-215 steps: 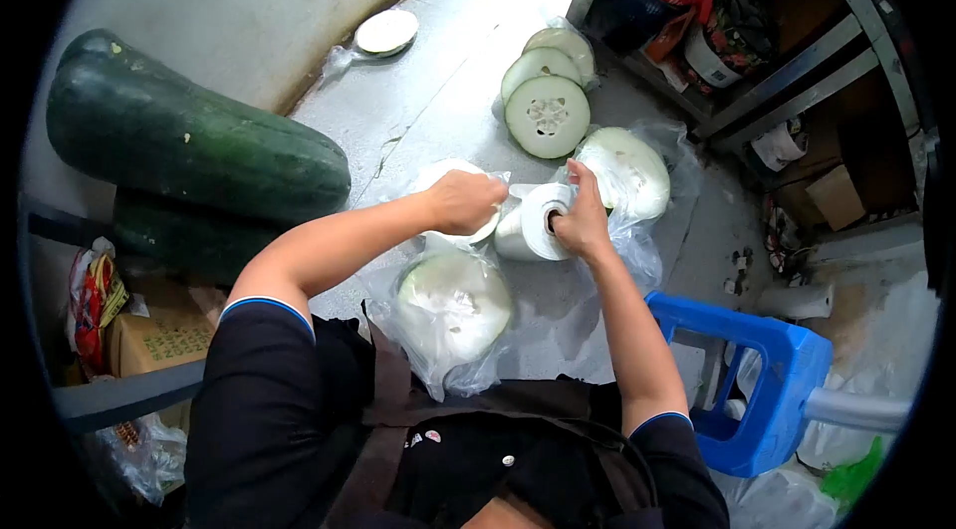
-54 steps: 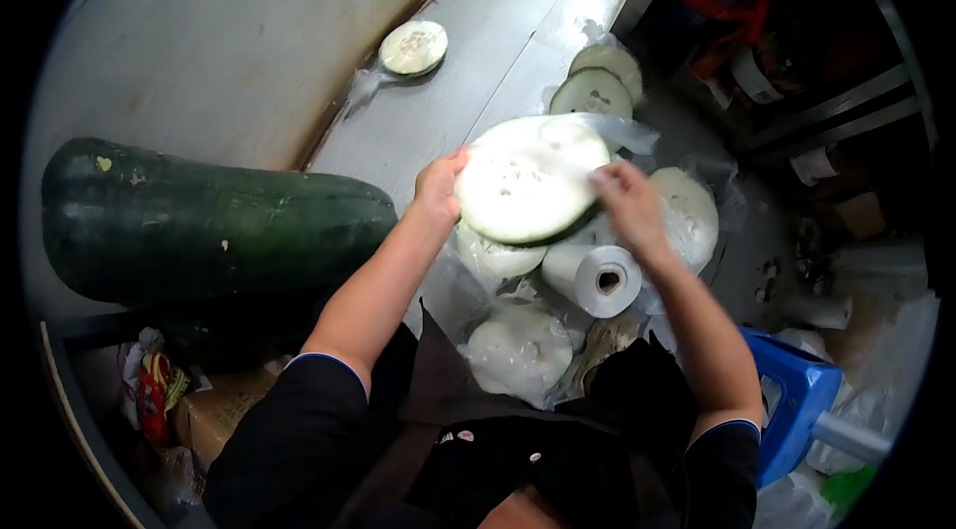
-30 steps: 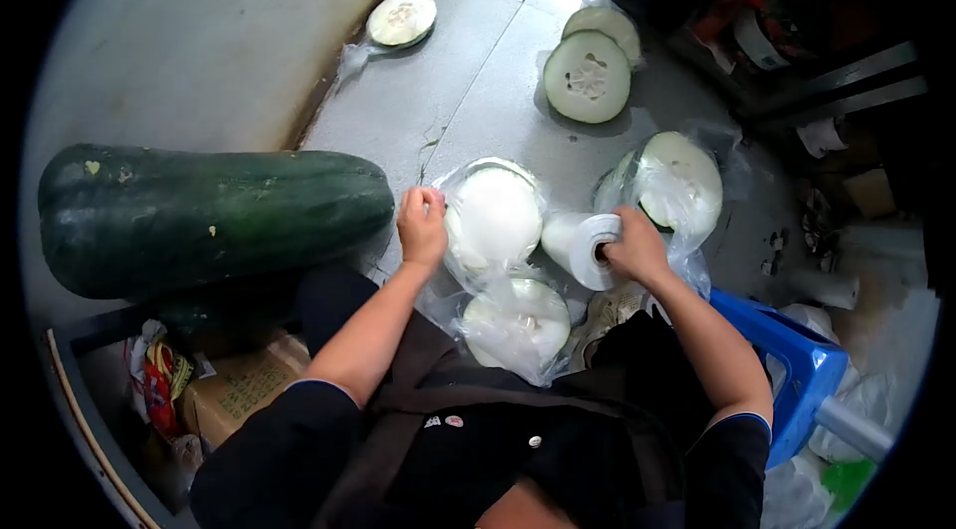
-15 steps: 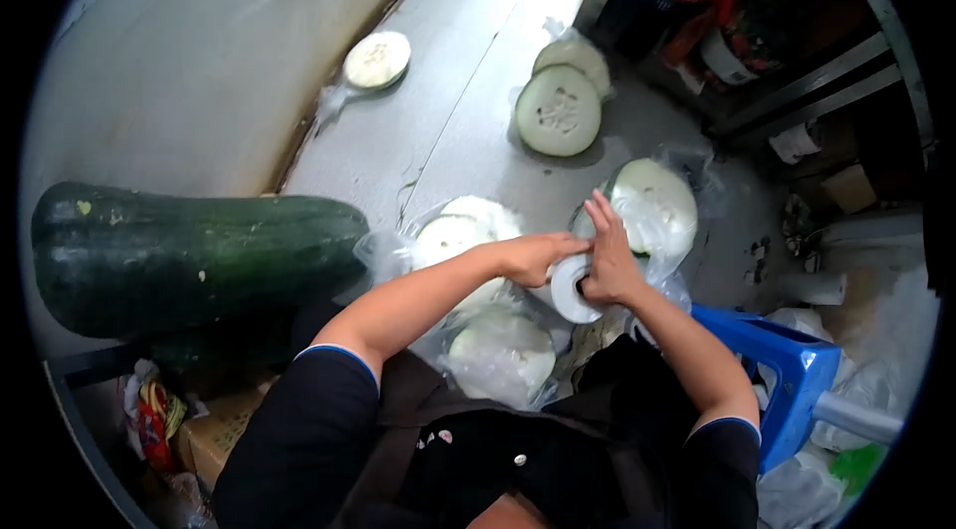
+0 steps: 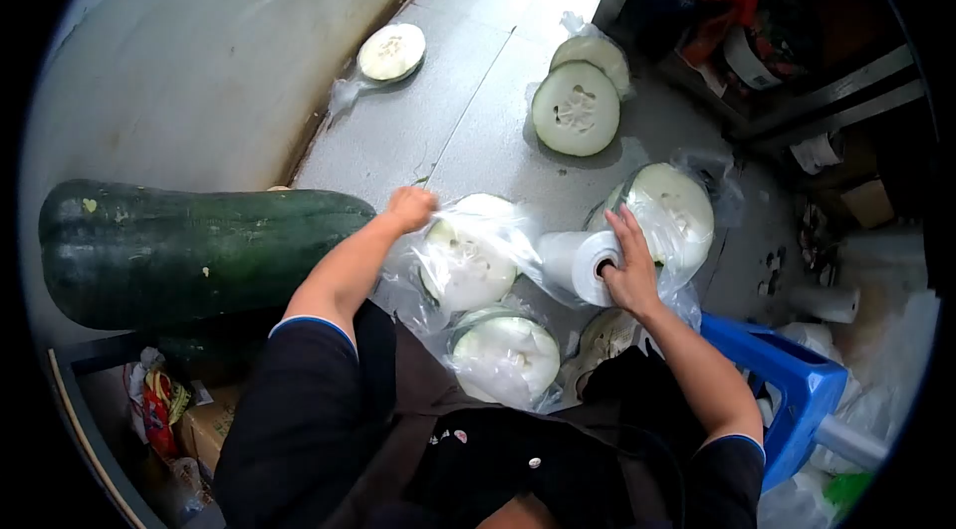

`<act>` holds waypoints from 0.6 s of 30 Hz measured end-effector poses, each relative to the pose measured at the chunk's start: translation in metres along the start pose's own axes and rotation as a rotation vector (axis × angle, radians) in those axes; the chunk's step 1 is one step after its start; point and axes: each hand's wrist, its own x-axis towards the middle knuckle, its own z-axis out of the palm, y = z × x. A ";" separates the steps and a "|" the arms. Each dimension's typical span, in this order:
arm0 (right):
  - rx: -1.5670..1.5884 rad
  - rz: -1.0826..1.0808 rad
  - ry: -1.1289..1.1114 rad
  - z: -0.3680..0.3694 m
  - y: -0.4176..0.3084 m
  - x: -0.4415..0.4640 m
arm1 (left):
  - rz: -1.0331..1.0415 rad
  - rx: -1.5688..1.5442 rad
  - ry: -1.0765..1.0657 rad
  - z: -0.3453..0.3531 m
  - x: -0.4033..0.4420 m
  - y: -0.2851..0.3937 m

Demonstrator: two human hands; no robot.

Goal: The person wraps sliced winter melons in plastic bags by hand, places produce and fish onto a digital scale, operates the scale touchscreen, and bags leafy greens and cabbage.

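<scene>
My left hand (image 5: 410,207) is closed on the end of clear plastic film (image 5: 513,228), which stretches across to a white roll (image 5: 581,263). My right hand (image 5: 631,265) grips that roll at its right end, thumb in the core hole and other fingers raised along the side. Beneath the film is a pale round melon slice (image 5: 468,268) with green rind. Nearer my body sits a wrapped slice (image 5: 506,360). Another wrapped piece (image 5: 669,215) lies just right of the roll.
A large dark green melon (image 5: 199,250) lies at the left. Farther off are a seeded slice (image 5: 577,109), one behind it (image 5: 595,56), and a bagged slice (image 5: 391,53) by the wall. A blue plastic stool (image 5: 787,380) stands at the right, below a metal shelf (image 5: 846,106).
My left hand has moved from the roll out to the left, drawing film over the slices. A slice that my hands held up earlier is no longer in the air. My right hand remains at the roll.
</scene>
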 end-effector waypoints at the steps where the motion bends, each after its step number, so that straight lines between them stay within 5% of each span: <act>1: -0.023 0.011 0.011 -0.002 0.003 0.001 | -0.099 0.004 0.011 0.035 0.013 -0.034; 2: -0.040 0.029 0.027 -0.001 0.005 0.000 | -0.191 0.015 0.017 0.077 0.027 -0.079; 3: -0.054 0.056 0.035 0.001 0.006 -0.004 | -0.202 0.044 0.318 0.088 0.024 -0.112; 4: -0.092 0.023 0.049 -0.001 -0.001 -0.004 | -0.517 -0.061 0.151 0.026 0.016 -0.102; 5: -0.090 0.027 0.030 0.001 0.000 -0.005 | -0.596 -0.043 0.288 -0.002 0.020 -0.110; 8: -0.055 -0.009 0.013 0.015 -0.001 -0.002 | -0.148 -0.417 0.730 -0.110 0.028 -0.079; 10: -0.037 0.015 -0.081 0.014 -0.001 0.004 | 0.135 -0.556 0.755 -0.150 0.033 -0.048; 18: -0.025 -0.269 0.264 -0.040 -0.082 0.058 | 0.488 -0.797 0.383 -0.251 -0.005 0.095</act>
